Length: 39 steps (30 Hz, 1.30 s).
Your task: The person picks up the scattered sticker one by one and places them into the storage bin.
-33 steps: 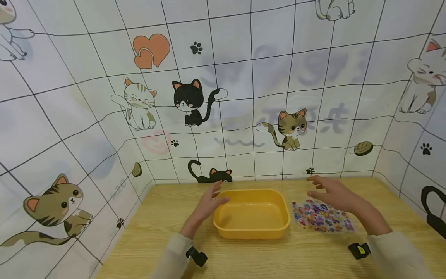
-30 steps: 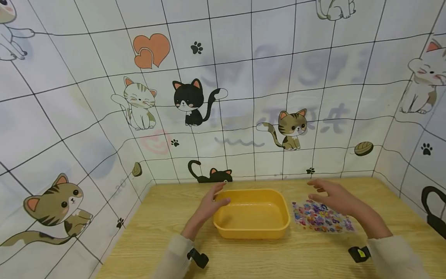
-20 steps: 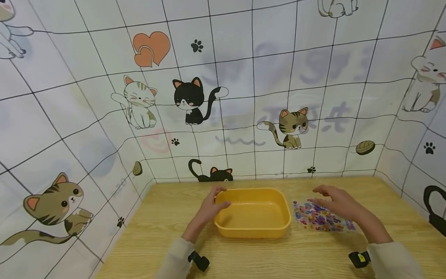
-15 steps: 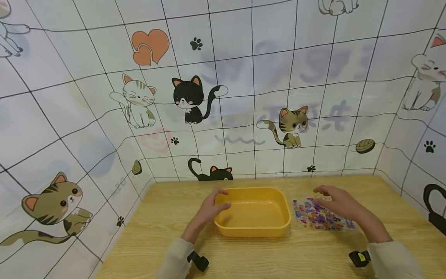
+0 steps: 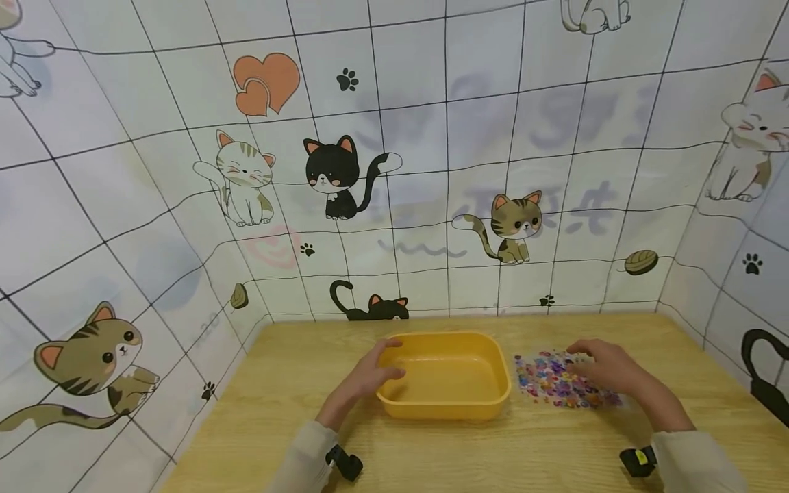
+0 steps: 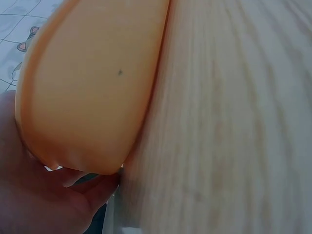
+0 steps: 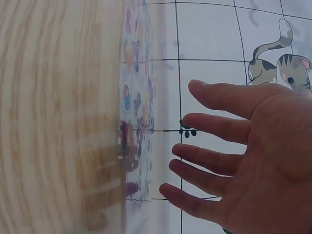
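A yellow plastic tray point(image 5: 444, 413) with a raised rim sits upright on the wooden table, nothing visible inside it. My left hand point(image 5: 370, 370) is at its left end, thumb over the rim. In the left wrist view, that hand point(image 6: 39, 195) has its fingers bent against the tray's end wall point(image 6: 87, 87), low by the table. Right of the tray lies a clear sheet point(image 5: 542, 380) covered in small colourful figures. My right hand point(image 5: 610, 366) hovers over it. In the right wrist view, this hand point(image 7: 273, 151) has its fingers spread, apart from the sheet point(image 7: 136, 97).
The light wooden table point(image 5: 277, 424) meets a white grid-patterned cloth wall point(image 5: 425, 171) with printed cats at the back. Similar cloth stands at the left and right sides. Black wrist cameras point(image 5: 344, 464) hang below both sleeves.
My left hand has lowered onto the tray's left end, its fingers bending over the rim. The right hand has dropped closer to the sheet and shifted slightly right. Tray and sheet stay in place.
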Tool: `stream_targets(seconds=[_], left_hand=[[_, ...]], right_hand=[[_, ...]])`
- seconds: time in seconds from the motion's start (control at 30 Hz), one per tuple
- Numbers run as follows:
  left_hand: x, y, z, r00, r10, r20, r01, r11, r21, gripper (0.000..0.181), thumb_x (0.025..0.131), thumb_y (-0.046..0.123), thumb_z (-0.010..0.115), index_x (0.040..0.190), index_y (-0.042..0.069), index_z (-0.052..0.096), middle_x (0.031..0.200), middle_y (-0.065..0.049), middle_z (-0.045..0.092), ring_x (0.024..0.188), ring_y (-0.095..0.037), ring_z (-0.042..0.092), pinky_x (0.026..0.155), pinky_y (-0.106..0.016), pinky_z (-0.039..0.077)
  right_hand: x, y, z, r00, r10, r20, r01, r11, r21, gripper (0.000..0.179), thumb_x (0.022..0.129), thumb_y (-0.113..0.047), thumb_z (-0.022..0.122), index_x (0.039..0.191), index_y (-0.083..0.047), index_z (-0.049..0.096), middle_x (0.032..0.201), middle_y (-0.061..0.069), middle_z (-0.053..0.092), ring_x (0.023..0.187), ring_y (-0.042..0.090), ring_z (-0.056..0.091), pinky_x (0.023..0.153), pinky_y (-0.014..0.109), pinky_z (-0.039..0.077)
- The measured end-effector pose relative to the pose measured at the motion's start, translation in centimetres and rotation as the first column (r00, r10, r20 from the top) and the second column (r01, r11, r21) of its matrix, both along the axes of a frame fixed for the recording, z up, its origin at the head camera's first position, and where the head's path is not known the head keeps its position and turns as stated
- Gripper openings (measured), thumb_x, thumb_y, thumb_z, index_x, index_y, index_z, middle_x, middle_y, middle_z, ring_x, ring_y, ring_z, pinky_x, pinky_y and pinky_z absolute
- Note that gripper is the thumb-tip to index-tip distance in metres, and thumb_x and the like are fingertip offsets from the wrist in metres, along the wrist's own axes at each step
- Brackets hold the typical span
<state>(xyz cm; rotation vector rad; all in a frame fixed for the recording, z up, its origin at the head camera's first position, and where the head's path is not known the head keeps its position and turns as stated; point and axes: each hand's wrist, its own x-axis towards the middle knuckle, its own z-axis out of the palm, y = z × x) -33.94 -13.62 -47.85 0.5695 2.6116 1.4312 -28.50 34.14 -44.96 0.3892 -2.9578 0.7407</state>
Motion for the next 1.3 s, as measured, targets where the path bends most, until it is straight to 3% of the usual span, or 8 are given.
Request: stream_targets(seconds=[0.23, 0.43, 0.47, 0.6, 0.7, 0.83, 1.0, 1.3], left_hand=[[0.3, -0.3, -0.1, 0.999, 0.022, 0.026, -0.022, 1.0, 0.001, 0.062, 0.094, 0.028, 0.068, 0.151, 0.014, 0.047, 0.163, -0.015, 0.04, 0.152, -0.041, 0.034, 0.121, -0.064, 0.027], [0.5, -0.2, 0.0, 0.999, 0.034, 0.016, -0.033, 0.999, -0.008, 0.059, 0.096, 0.027, 0.066, 0.15, 0.012, 0.047, 0.162, -0.016, 0.042, 0.149, -0.042, 0.038, 0.118, -0.064, 0.03], [0.4, -0.2, 0.0, 0.999, 0.033, 0.013, -0.033, 0.999, -0.01, 0.058, 0.097, 0.027, 0.065, 0.15, 0.012, 0.047, 0.162, -0.017, 0.042, 0.149, -0.042, 0.038, 0.118, -0.064, 0.031], [0.4, -0.1, -0.1, 0.999, 0.039, 0.017, -0.039, 0.999, -0.015, 0.056, 0.098, 0.028, 0.064, 0.15, 0.013, 0.048, 0.162, -0.016, 0.043, 0.15, -0.041, 0.037, 0.118, -0.064, 0.03], [0.3, 0.0, -0.1, 0.999, 0.041, 0.026, -0.04, 0.999, -0.018, 0.056, 0.099, 0.029, 0.063, 0.15, 0.014, 0.048, 0.162, -0.015, 0.042, 0.15, -0.041, 0.037, 0.119, -0.063, 0.03], [0.3, 0.0, -0.1, 0.999, 0.04, 0.029, -0.039, 0.999, -0.026, 0.055, 0.099, 0.029, 0.063, 0.15, 0.015, 0.048, 0.162, -0.014, 0.042, 0.15, -0.04, 0.037, 0.119, -0.062, 0.03], [0.2, 0.1, 0.0, 0.999, 0.03, 0.018, -0.03, 0.999, -0.03, 0.054, 0.1, 0.028, 0.062, 0.149, 0.014, 0.048, 0.162, -0.016, 0.043, 0.149, -0.04, 0.039, 0.119, -0.062, 0.031], [0.3, 0.1, -0.1, 0.999, 0.031, 0.035, -0.03, 0.999, -0.023, 0.056, 0.1, 0.029, 0.062, 0.151, 0.014, 0.047, 0.163, -0.015, 0.041, 0.15, -0.04, 0.038, 0.119, -0.062, 0.03]], right_hand=[[-1.0, 0.6, -0.7, 0.996, 0.016, 0.086, -0.017, 1.0, 0.014, 0.056, 0.094, -0.022, 0.072, 0.132, 0.017, 0.056, 0.129, 0.039, 0.06, 0.111, 0.053, 0.062, 0.086, 0.06, 0.054], [-1.5, 0.8, -1.0, 0.993, 0.038, 0.115, -0.043, 0.998, 0.041, 0.059, 0.09, -0.017, 0.075, 0.129, 0.022, 0.055, 0.122, 0.04, 0.062, 0.092, 0.037, 0.066, 0.077, 0.051, 0.054], [-1.5, 0.8, -0.9, 0.993, 0.038, 0.113, -0.043, 0.998, 0.045, 0.058, 0.09, -0.015, 0.075, 0.128, 0.023, 0.055, 0.122, 0.04, 0.062, 0.089, 0.034, 0.064, 0.075, 0.049, 0.053], [-1.2, 1.1, -0.8, 0.998, 0.015, 0.06, -0.02, 0.997, 0.076, 0.053, 0.089, -0.018, 0.077, 0.122, 0.021, 0.061, 0.119, 0.038, 0.065, 0.099, 0.045, 0.065, 0.082, 0.058, 0.054], [-1.0, 1.5, -0.9, 0.999, 0.002, 0.054, -0.007, 0.996, 0.087, 0.048, 0.088, -0.019, 0.078, 0.117, 0.018, 0.066, 0.113, 0.034, 0.068, 0.089, 0.038, 0.065, 0.082, 0.058, 0.054], [-1.0, 1.7, -1.1, 0.996, -0.012, 0.087, 0.005, 0.997, 0.074, 0.039, 0.088, -0.017, 0.077, 0.111, 0.014, 0.07, 0.105, 0.024, 0.07, 0.068, 0.017, 0.05, 0.071, 0.043, 0.05], [-0.8, 1.5, -1.2, 0.991, -0.039, 0.128, 0.034, 0.999, 0.037, 0.022, 0.088, -0.014, 0.076, 0.099, 0.006, 0.074, 0.086, 0.008, 0.064, 0.055, 0.015, 0.046, 0.062, 0.035, 0.042], [-0.6, 1.2, -1.3, 0.989, -0.06, 0.139, 0.056, 0.998, 0.03, 0.021, 0.088, -0.012, 0.075, 0.098, 0.007, 0.074, 0.081, 0.007, 0.067, 0.06, 0.016, 0.051, 0.062, 0.035, 0.043]])
